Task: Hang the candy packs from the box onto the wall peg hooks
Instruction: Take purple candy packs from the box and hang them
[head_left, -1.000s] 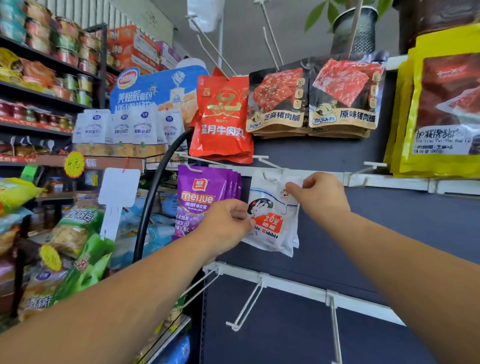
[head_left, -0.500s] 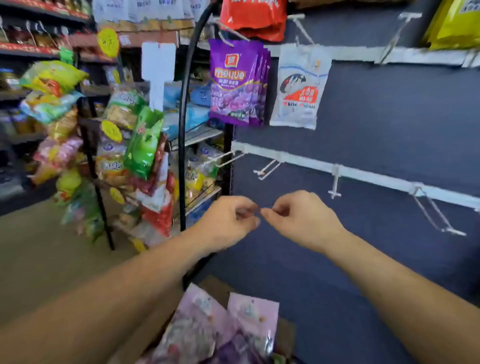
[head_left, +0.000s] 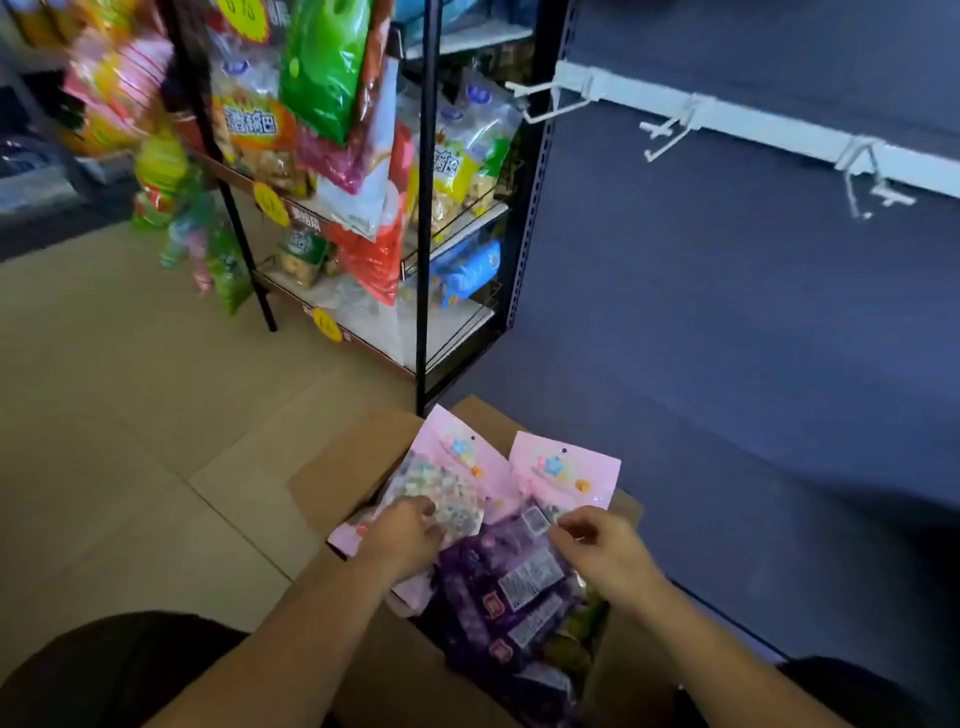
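An open cardboard box (head_left: 337, 467) stands on the floor below me, filled with candy packs. Two pink packs with punched hanging holes lie on top, one at the left (head_left: 457, 452) and one at the right (head_left: 566, 467). Dark purple packs (head_left: 498, 597) lie under them. My left hand (head_left: 405, 538) rests its fingers on the left pink pack's clear window. My right hand (head_left: 602, 551) has curled fingers at the lower edge of the right pink pack; whether it pinches the pack is unclear. Bare white peg hooks (head_left: 665, 130) stick out from the wall rail (head_left: 753, 122) above.
A black wire rack (head_left: 426, 208) crowded with snack bags stands just left of the blue wall panel (head_left: 727, 312), behind the box. Another bare hook (head_left: 862, 182) hangs further right. Beige floor tiles (head_left: 130, 415) spread to the left. My dark-clothed knee (head_left: 104, 670) is at bottom left.
My view dropped from the hung white pack on the wall down to the box. Both hands let go of that pack, came down and reached into the box.
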